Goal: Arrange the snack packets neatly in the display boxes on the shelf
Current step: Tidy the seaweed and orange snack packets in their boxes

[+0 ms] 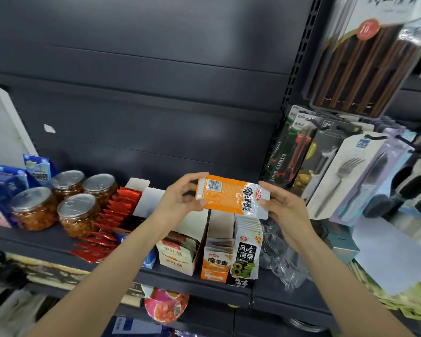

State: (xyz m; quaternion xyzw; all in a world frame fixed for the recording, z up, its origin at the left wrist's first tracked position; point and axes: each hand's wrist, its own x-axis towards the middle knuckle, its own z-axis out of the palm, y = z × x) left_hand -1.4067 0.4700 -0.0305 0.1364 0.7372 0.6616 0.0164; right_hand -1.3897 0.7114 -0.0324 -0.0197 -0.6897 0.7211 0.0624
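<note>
Holding orange packet (231, 197) between left hand (180, 195), right hand (283, 205).

Both arms raised fwd, left hand (180, 194) & right hand (283, 203) pinching, fingers curled

Orange snack packet (231, 197): glossy plastic film. Display boxes (216, 261): matt cardboard. Jars (35, 209), frame left: clear plastic, metal lids. Shelf (155, 276): matt dark metal.
</note>
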